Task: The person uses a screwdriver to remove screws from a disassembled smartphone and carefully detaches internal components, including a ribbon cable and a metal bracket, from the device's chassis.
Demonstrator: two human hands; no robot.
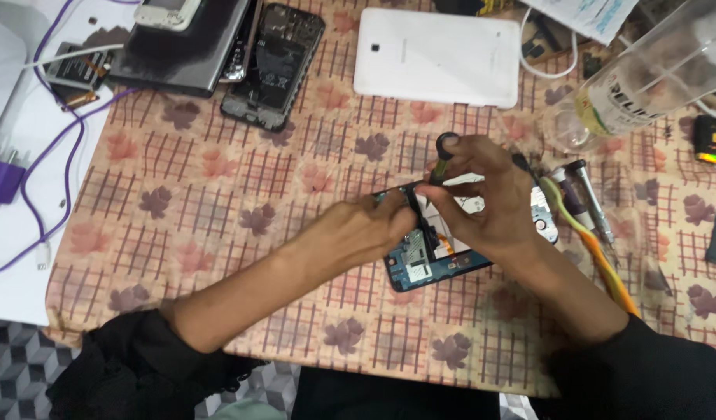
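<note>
Both hands work on the opened phone (432, 260): left hand (373, 225) steadies it, right hand (482, 198) grips a screwdriver (443, 159) at 12 o'clock; a slip could scratch the board.

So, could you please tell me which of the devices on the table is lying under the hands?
The opened device with its blue circuit board exposed; the white tablet and dark opened phone lie untouched farther up.

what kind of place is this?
Probably a small phone and tablet repair bench. The right hand holds a screwdriver over an opened device with a blue circuit board while the left hand steadies it. A stripped phone frame and a white tablet lie on the leaf-patterned cloth.
</note>
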